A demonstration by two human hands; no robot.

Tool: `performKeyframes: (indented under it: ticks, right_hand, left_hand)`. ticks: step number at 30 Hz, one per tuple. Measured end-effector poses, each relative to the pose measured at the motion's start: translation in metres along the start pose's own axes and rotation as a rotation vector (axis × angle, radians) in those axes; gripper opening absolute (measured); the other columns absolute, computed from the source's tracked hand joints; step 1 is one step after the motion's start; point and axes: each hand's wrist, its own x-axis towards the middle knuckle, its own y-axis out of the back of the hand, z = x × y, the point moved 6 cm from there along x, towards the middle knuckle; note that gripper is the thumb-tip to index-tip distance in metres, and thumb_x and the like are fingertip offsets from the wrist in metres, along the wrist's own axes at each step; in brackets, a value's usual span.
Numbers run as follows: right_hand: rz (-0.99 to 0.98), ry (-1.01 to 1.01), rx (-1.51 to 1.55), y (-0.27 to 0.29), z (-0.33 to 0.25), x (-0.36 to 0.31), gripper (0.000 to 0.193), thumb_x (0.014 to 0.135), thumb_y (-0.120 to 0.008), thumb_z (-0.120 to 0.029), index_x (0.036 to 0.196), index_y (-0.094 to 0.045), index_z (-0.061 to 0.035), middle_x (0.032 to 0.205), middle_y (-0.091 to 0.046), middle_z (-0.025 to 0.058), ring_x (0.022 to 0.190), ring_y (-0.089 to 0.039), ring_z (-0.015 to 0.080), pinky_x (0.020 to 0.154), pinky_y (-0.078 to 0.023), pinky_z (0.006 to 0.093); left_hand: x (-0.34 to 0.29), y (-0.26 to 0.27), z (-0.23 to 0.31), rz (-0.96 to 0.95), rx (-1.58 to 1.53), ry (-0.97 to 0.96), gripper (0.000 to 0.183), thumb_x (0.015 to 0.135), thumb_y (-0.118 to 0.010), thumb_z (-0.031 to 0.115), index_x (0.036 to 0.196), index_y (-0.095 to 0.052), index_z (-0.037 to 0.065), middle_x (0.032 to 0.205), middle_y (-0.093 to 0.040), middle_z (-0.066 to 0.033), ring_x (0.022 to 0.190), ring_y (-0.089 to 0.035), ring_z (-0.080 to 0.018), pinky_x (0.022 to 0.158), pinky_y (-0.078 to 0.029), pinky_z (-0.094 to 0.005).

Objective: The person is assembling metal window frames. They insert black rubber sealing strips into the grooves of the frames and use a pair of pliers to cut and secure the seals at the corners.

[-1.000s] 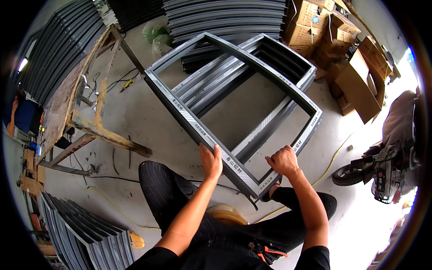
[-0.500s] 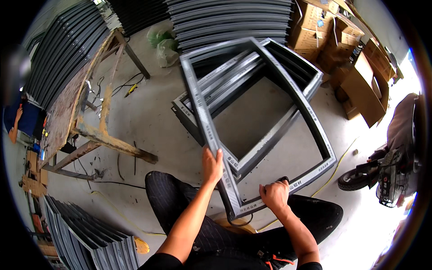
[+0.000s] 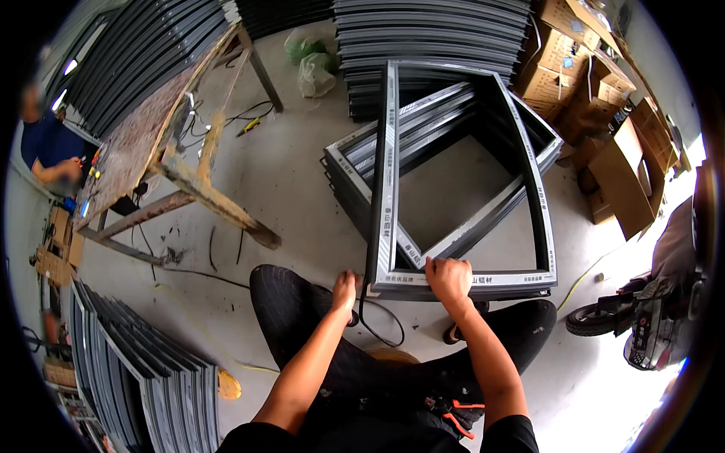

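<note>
My right hand (image 3: 451,281) is closed over the near bar of a grey metal window frame (image 3: 386,196) with printed film strips on it. This frame lies askew on other similar frames (image 3: 351,181) stacked on the floor. Just left of its near-left corner is my left hand (image 3: 347,291), off the frame. Its fingers are curled, and whatever may be inside them is hidden. A dark cable (image 3: 402,332) loops down beside that corner, between my knees. Orange-handled pliers (image 3: 459,420) sit at my waist.
A worn wooden bench (image 3: 143,143) stands at left, with a co-worker (image 3: 57,147) behind it. Frame stacks rise at the back (image 3: 430,38) and lower left (image 3: 151,377). Cardboard boxes (image 3: 563,60) fill the back right; a scooter (image 3: 653,302) stands at right. Cables cross the floor.
The frame has turned upright in view and come down onto the stack. My left hand has let go of its left bar and moved down-left. My right hand keeps its grip on the near bar.
</note>
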Motion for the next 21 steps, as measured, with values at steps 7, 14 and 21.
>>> performKeyframes:
  ticks: [7, 14, 21]
  right_hand:
    - [-0.187, 0.163, 0.233, 0.096, -0.015, -0.074, 0.016, 0.077, -0.067, -0.018, 0.082, -0.061, -0.0043, 0.070, -0.057, 0.0113, 0.073, -0.057, 0.0314, 0.073, -0.046, 0.0435]
    - [-0.734, 0.246, 0.193, 0.143, -0.030, -0.219, 0.037, 0.069, -0.075, -0.031, 0.096, -0.066, -0.0074, 0.090, -0.061, 0.0112, 0.087, -0.057, 0.0298, 0.080, -0.046, 0.0395]
    - [-0.774, 0.211, 0.095, 0.121, -0.032, -0.212, 0.031, 0.062, -0.072, -0.027, 0.084, -0.065, -0.0061, 0.080, -0.058, 0.0108, 0.083, -0.057, 0.0302, 0.074, -0.047, 0.0406]
  left_hand:
    - [-0.070, 0.009, -0.029, -0.300, -0.261, 0.227, 0.028, 0.098, -0.047, 0.032, 0.099, -0.057, 0.006, 0.087, -0.065, -0.0051, 0.077, -0.061, -0.0106, 0.065, -0.045, -0.0241]
    - [-0.066, 0.014, -0.032, -0.349, -0.386, 0.312, 0.028, 0.095, -0.055, 0.029, 0.094, -0.064, 0.003, 0.081, -0.063, -0.0023, 0.072, -0.058, -0.0108, 0.068, -0.046, -0.0260]
    - [-0.065, 0.006, -0.037, -0.279, -0.416, 0.307, 0.025, 0.095, -0.056, 0.026, 0.097, -0.064, 0.003, 0.089, -0.067, -0.0036, 0.074, -0.057, -0.0097, 0.073, -0.045, -0.0251]
